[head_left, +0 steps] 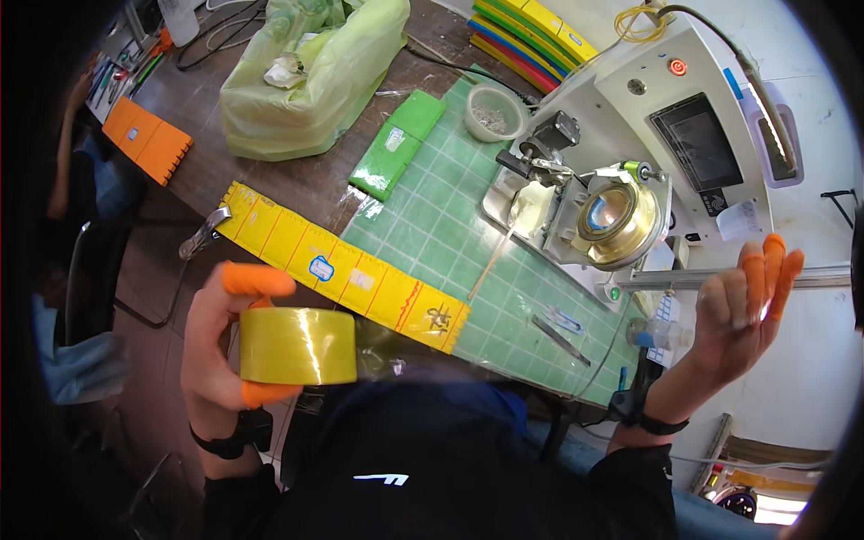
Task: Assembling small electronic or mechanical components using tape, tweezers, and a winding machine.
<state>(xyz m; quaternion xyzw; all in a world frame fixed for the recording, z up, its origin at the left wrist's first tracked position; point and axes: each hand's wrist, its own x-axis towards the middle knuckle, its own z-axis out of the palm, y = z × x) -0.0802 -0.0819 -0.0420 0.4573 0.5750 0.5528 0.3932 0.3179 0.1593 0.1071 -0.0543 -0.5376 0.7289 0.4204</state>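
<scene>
My left hand (211, 346), with orange finger covers, grips a wide roll of yellow tape (298, 347) by its sides, near the table's front edge. My right hand (733, 310) is raised at the right, well apart from the tape. Its orange-covered fingers point up and sit close together; a small glint shows on them, but whatever they hold, if anything, cannot be made out. Between the hands lies a long yellow segmented strip (351, 274), reaching over the table to a metal clamp (205, 232). A machine (621, 211) with a round, gold-coloured reel stands nearest my right hand.
A green cutting mat (414, 220) bears tweezers (560, 340), a white bowl of small bits (496, 112) and a green pad (397, 144). Behind are a bag-lined bin (315, 81) and stacked coloured strips (531, 40). An orange pad (147, 139) lies left, near another person's arm (65, 153).
</scene>
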